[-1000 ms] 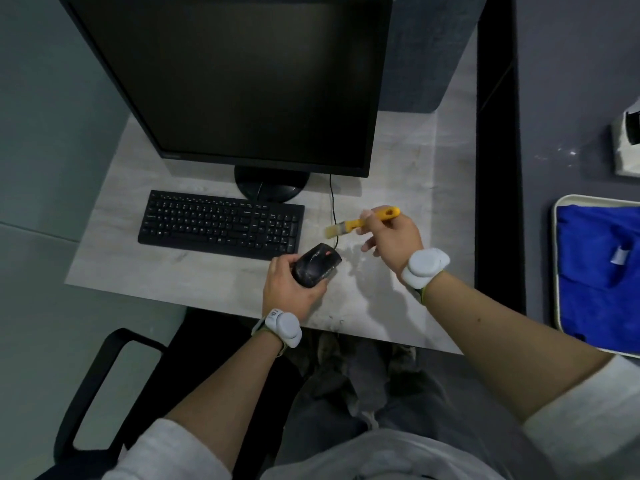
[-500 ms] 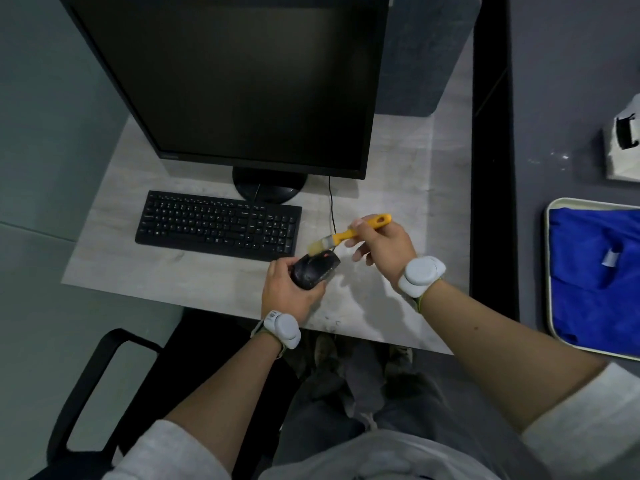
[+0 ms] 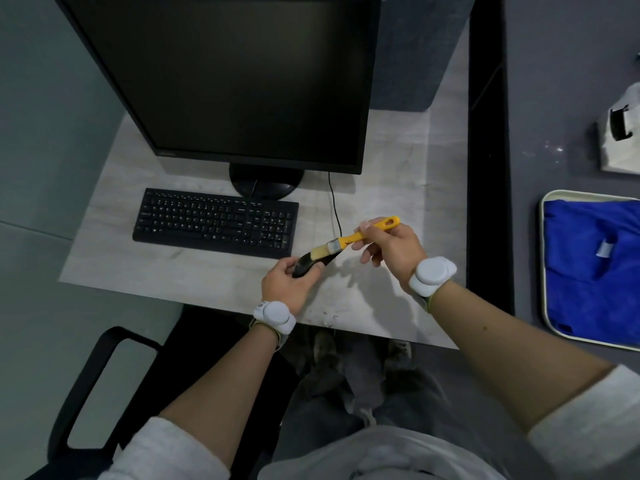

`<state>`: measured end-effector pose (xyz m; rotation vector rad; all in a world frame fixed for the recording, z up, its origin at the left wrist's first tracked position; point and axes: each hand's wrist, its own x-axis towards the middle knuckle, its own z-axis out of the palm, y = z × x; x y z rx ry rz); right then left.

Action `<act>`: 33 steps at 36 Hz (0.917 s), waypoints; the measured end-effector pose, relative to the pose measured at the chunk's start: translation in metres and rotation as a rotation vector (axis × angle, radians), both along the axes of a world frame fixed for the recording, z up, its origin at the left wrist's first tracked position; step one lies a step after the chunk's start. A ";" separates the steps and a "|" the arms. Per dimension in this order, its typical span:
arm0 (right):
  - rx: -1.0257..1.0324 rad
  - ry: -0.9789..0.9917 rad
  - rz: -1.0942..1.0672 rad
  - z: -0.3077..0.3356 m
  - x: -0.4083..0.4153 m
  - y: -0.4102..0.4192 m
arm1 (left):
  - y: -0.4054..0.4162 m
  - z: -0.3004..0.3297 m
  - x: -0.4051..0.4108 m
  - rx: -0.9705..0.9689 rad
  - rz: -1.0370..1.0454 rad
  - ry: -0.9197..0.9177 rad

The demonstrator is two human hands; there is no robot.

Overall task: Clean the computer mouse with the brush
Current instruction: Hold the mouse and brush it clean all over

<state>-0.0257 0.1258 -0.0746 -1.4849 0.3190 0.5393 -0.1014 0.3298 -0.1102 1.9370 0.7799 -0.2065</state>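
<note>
My left hand point(image 3: 285, 284) grips the black computer mouse point(image 3: 308, 263), held tilted just above the pale desk point(image 3: 194, 275), right of the keyboard. Only the mouse's upper side shows past my fingers. My right hand point(image 3: 389, 249) pinches the yellow handle of a small brush point(image 3: 349, 241). Its pale bristles rest on the top of the mouse. The mouse cable point(image 3: 334, 206) runs back toward the monitor.
A black keyboard point(image 3: 214, 223) lies left of my hands, in front of the dark monitor point(image 3: 221, 77) and its round stand. Right of the desk, past a dark gap, a tray with a blue cloth point(image 3: 595, 268) lies on the floor. A black chair arm point(image 3: 93, 382) is at lower left.
The brush came down and left from beside the mouse until its bristles lie on it. My left hand has turned the mouse more on edge.
</note>
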 end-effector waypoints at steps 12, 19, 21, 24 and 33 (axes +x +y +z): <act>-0.084 -0.127 -0.092 0.002 0.002 -0.019 | 0.008 -0.005 -0.003 -0.092 0.022 0.033; -0.231 -0.085 -0.093 0.006 -0.003 -0.004 | 0.009 -0.004 -0.002 -0.081 0.014 0.055; -0.306 -0.120 -0.187 0.008 -0.002 -0.007 | 0.011 -0.003 -0.003 -0.083 0.020 0.059; -0.186 -0.126 -0.117 0.011 -0.002 -0.007 | 0.012 -0.001 -0.003 -0.083 0.021 0.061; -0.337 -0.108 -0.095 0.008 -0.010 -0.003 | 0.009 0.000 -0.001 -0.087 0.030 0.052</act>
